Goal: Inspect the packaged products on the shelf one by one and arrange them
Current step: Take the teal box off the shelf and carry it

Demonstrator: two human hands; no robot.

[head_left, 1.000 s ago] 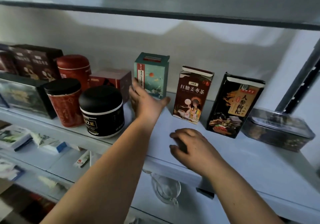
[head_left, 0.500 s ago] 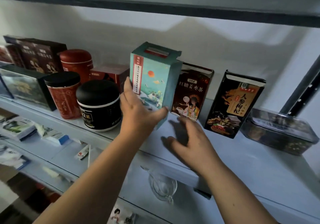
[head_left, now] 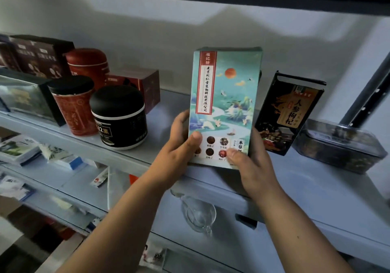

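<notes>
I hold a tall teal box (head_left: 224,104) with a landscape print and a red label strip upright in front of me, above the front edge of the pale shelf (head_left: 312,190). My left hand (head_left: 179,146) grips its lower left edge, thumb on the front face. My right hand (head_left: 253,165) grips its lower right corner. The box hides the brown tea box that stood behind it. A black box with gold lettering (head_left: 289,112) leans against the wall just to the right.
To the left stand a black-lidded black jar (head_left: 119,118), a red jar with a black lid (head_left: 73,104), a red tin (head_left: 87,66), a dark red box (head_left: 139,85) and dark cartons (head_left: 35,55). A clear plastic container (head_left: 339,146) sits at the right. Lower shelves hold leaflets and a glass jug (head_left: 198,213).
My left hand pulled the teal box from the back of the shelf and brought it forward. My right hand left the shelf surface and took hold of the box's lower right corner.
</notes>
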